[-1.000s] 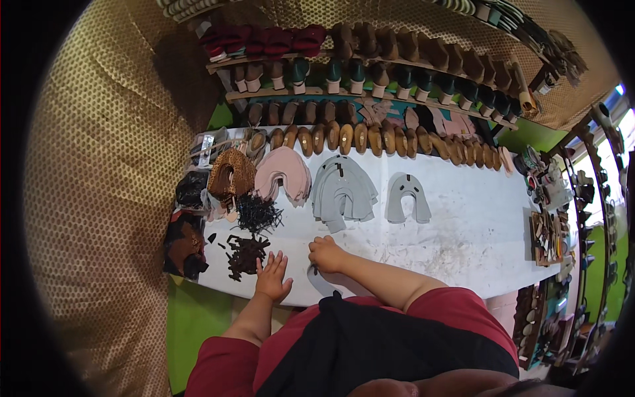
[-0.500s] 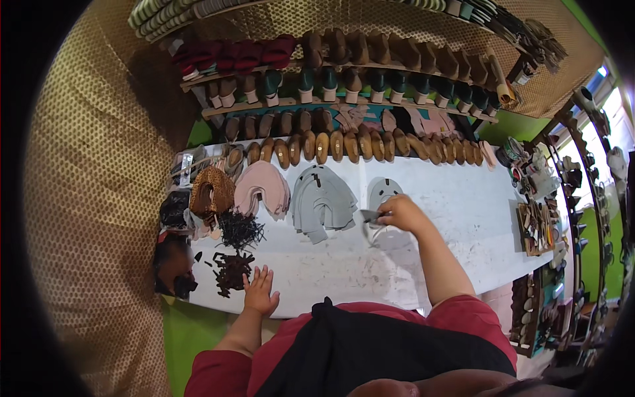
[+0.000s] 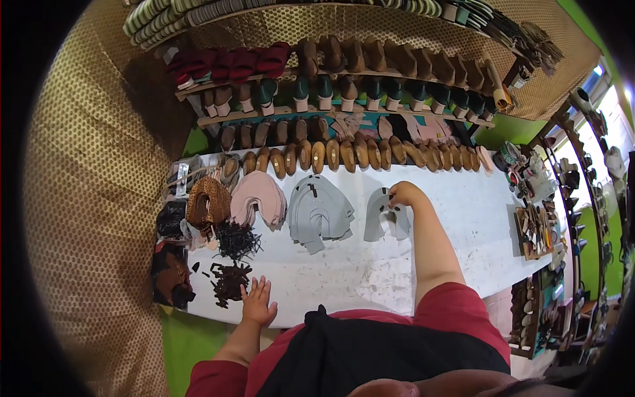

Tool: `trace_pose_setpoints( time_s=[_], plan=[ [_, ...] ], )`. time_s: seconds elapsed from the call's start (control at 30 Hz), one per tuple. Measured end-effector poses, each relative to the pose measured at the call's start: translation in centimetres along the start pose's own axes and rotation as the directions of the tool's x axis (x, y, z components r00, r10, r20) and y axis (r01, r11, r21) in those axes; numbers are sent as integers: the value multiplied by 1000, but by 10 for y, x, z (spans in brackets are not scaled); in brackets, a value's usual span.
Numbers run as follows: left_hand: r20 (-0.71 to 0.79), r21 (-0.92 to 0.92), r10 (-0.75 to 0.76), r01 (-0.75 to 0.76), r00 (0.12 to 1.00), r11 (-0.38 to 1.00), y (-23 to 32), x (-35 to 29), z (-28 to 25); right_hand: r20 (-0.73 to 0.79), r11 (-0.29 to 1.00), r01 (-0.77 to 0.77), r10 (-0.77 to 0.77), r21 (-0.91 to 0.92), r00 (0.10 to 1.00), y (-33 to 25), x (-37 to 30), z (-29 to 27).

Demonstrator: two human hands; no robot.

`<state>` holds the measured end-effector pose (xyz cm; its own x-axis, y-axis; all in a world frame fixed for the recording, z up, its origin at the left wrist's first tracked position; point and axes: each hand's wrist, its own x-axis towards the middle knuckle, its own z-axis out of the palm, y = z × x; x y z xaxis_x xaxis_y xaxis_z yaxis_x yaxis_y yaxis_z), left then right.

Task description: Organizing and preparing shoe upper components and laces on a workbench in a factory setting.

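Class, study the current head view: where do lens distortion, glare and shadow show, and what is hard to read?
Head view: the white table's front edge bows, with black corners; head view: the window at far right washes out; head view: the tool tray shadows the table leftward; head view: the right hand's fingertips are too small to read.

Grey cutouts point(image 3: 303, 215) on white table point(image 3: 469, 225)

This was a shoemaking workshop — brown shoe forms point(image 3: 333, 155) lined the worktable point(image 3: 324, 281), heeled footwear point(image 3: 325, 92) stood on a shelf point(image 3: 284, 114), and grey U-shaped cut pieces point(image 3: 374, 221) lay piled.
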<state>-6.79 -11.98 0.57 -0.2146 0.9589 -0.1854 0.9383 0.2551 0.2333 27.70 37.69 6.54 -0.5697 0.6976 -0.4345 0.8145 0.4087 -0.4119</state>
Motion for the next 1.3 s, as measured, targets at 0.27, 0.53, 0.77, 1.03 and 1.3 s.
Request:
trace_pose_setpoints(
  time_s=[0.27, 0.53, 0.77, 1.03, 1.3],
  plan=[
    [15, 8, -12, 11, 1000, 1000, 0, -1, -2, -261, 953, -232, 179, -193, 949, -6, 38, 33],
    [13, -19, -19, 19, 1000, 1000, -4, -4, -1, -600, 936, -269, 82, -228, 796, -48, 25, 92],
    [-7, -41, 1, -1, 1000, 999, -3, -1, -2, -447, 946, -279, 180, -165, 876, -39, 23, 111],
    [6, 7, -5, 5, 1000, 1000, -4, 0, 0, -629, 986, 61, -146, -154, 763, -137, 36, 113],
    [-8, -24, -8, 8, 1000, 1000, -5, -1, 2, -557, 953, 203, -296, -223, 776, -186, 57, 117]
  ],
)
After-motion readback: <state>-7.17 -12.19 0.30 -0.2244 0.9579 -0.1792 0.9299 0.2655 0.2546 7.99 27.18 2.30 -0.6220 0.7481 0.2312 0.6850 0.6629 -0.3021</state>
